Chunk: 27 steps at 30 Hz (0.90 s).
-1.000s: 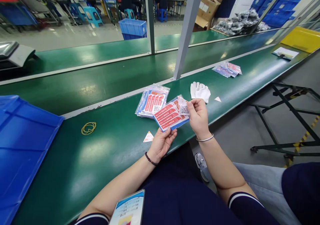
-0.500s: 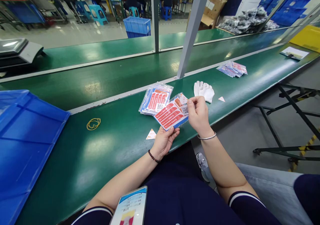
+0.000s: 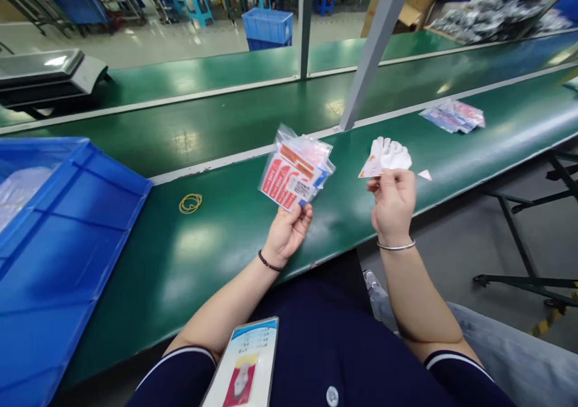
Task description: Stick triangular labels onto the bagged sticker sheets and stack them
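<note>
My left hand (image 3: 289,231) pinches the lower edge of a clear plastic bag (image 3: 289,181) holding a printed sticker sheet with red labels, orange strips and a QR code. That bag overlaps a stack of similar bags (image 3: 326,154) on the green bench, so part of the stack is hidden. Between the thumb and fingers of my right hand (image 3: 395,205) is a small white triangular card (image 3: 371,165) with orange marks. Just behind it lies a white glove (image 3: 394,153), partly covered by the card and hand. To the right of that hand rests another small triangular card (image 3: 425,174).
A blue bin (image 3: 67,238) stands at the left, near yellow rubber bands (image 3: 190,203). More bagged sheets (image 3: 454,116) lie farther right. A grey post (image 3: 377,52) rises at the bench's back edge, and a scale (image 3: 52,79) sits at the far left.
My right hand has moved right, away from the bag, with a triangular card in its fingers. My left hand has moved the bag left and tilted it. The view has shifted.
</note>
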Available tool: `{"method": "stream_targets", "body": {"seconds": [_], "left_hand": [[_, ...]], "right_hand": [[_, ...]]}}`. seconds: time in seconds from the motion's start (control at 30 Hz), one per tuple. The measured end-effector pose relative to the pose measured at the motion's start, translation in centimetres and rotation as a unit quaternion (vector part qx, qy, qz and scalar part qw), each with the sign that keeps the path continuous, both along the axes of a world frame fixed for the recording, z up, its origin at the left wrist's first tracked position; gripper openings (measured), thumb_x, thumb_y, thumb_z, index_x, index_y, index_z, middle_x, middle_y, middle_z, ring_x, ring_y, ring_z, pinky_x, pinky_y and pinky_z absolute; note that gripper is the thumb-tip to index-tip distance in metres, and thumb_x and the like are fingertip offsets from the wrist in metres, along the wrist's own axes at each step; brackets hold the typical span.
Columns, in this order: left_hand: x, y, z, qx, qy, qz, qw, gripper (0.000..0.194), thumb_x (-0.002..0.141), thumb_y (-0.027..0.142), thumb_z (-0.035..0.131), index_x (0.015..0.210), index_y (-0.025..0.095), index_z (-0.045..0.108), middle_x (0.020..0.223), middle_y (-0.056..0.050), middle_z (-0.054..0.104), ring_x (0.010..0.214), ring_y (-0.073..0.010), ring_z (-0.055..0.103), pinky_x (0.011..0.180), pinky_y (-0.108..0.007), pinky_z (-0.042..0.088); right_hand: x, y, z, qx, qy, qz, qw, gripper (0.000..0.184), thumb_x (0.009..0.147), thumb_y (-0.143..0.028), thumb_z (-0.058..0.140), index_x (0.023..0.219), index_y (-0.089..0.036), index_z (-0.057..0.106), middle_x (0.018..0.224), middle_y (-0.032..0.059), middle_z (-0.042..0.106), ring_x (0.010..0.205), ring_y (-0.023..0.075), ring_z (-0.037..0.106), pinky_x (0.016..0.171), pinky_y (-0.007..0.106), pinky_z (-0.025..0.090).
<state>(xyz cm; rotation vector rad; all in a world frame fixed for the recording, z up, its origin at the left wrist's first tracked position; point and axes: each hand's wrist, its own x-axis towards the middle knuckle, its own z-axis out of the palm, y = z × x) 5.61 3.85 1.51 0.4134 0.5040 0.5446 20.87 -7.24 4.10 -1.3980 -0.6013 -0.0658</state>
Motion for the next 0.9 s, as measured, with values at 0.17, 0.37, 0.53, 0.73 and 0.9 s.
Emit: {"method": "stream_targets", "body": {"seconds": [0.17, 0.37, 0.53, 0.73, 0.9], "left_hand": [[-2.6, 3.8, 0.8, 0.109, 0.028, 0.09, 0.99, 0.02, 0.088, 0.008, 0.059, 0.097, 0.027, 0.06, 0.089, 0.009, 0.068, 0.077, -0.0016, 0.065, 0.077, -0.013, 0.054], [-2.9, 2.9, 0.2, 0.045, 0.005, 0.102, 0.994, 0.02, 0.082, 0.004, 0.064, 0.092, 0.021, 0.061, 0.08, 0.006, 0.068, 0.069, -0.0041, 0.066, 0.067, -0.013, 0.054], [-1.4, 0.5, -1.5, 0.063, -0.024, 0.032, 0.997, 0.035, 0.064, 0.017, 0.085, 0.092, 0.017, 0.063, 0.082, 0.002, 0.068, 0.069, -0.0079, 0.065, 0.067, -0.019, 0.056], [-1.8, 0.4, -1.9, 0.322, 0.002, 0.075, 0.944, 0.063, 0.064, 0.027, 0.086, 0.119, 0.026, 0.055, 0.122, -0.006, 0.062, 0.113, -0.0183, 0.059, 0.095, -0.032, 0.05], [-1.0, 0.9, 0.2, 0.524, 0.071, 0.056, 0.847, 0.039, 0.075, 0.038, 0.077, 0.106, 0.019, 0.065, 0.105, -0.009, 0.068, 0.099, -0.0196, 0.063, 0.089, -0.03, 0.05]], "right_hand": [[-4.0, 1.7, -5.5, -0.292, 0.033, 0.189, 0.937, 0.015, 0.089, -0.034, 0.049, 0.082, -0.021, 0.048, 0.062, -0.0034, 0.055, 0.058, 0.0134, 0.053, 0.061, 0.028, 0.042], [-6.5, 4.6, -7.4, -0.343, -0.039, 0.229, 0.91, 0.015, 0.082, -0.03, 0.059, 0.092, -0.018, 0.057, 0.09, 0.0055, 0.064, 0.073, 0.0149, 0.058, 0.073, 0.031, 0.048], [-4.6, 4.6, -1.6, -0.064, 0.038, 0.262, 0.962, 0.048, 0.079, -0.056, 0.066, 0.109, -0.02, 0.054, 0.1, 0.0056, 0.064, 0.086, 0.0159, 0.062, 0.074, 0.029, 0.053], [-2.9, -0.1, 3.7, -0.049, -0.147, 0.095, 0.983, 0.014, 0.089, -0.033, 0.063, 0.088, -0.019, 0.063, 0.08, 0.0017, 0.064, 0.073, 0.013, 0.06, 0.069, 0.026, 0.049], [-2.9, -2.4, 2.4, -0.153, -0.223, 0.154, 0.95, 0.01, 0.091, -0.026, 0.059, 0.092, -0.019, 0.066, 0.082, 0.0031, 0.067, 0.075, 0.0139, 0.062, 0.071, 0.027, 0.051]]}}
